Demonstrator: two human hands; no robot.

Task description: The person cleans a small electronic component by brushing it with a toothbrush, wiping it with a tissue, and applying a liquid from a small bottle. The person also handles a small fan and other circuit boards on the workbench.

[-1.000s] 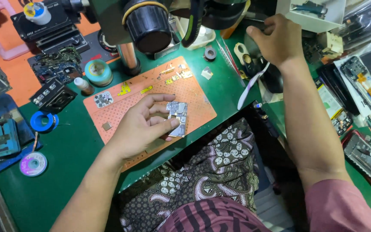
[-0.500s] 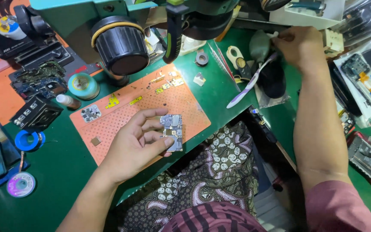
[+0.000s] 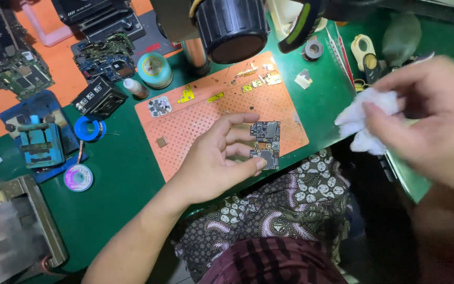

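Observation:
My left hand (image 3: 216,160) holds a small dark circuit board (image 3: 265,143) by its edges, thumb and fingers around it, over the near edge of an orange perforated work mat (image 3: 195,121). My right hand (image 3: 432,121), blurred and close to the camera at the right, pinches a crumpled white tissue (image 3: 363,118). The tissue hangs about a hand's width to the right of the board, above the green table (image 3: 127,173).
A black microscope head (image 3: 232,26) hangs over the mat's far side. Small yellow and metal parts (image 3: 258,81) lie on the mat. At the left are a blue holder (image 3: 40,142), solder wick spools (image 3: 78,178), other circuit boards (image 3: 19,79) and a metal block (image 3: 11,231).
My right hand has come back from the far right of the table toward me, now with a white tissue in it. The left hand keeps the board at the mat's edge.

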